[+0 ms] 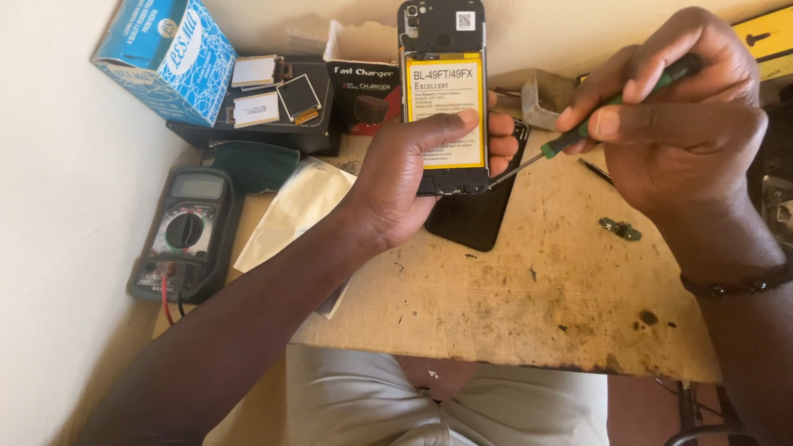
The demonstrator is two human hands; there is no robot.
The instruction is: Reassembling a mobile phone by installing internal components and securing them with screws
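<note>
Left hand (pixel 413 177) gripping opened phone (pixel 442 91) upright near the table's (pixel 537 289) far edge, right hand (pixel 677 116) pinching green-handled screwdriver (pixel 578 136), tip seemingly touching the phone's lower right corner.

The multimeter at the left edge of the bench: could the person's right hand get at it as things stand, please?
Probably not readily. The right hand is shut on the green-handled screwdriver, and the left hand holding the opened phone lies across the way to the multimeter.

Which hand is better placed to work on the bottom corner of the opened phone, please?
The right hand, probably: it holds the green screwdriver, whose tip sits at the opened phone's lower corner. The left hand is busy gripping the phone.
</note>
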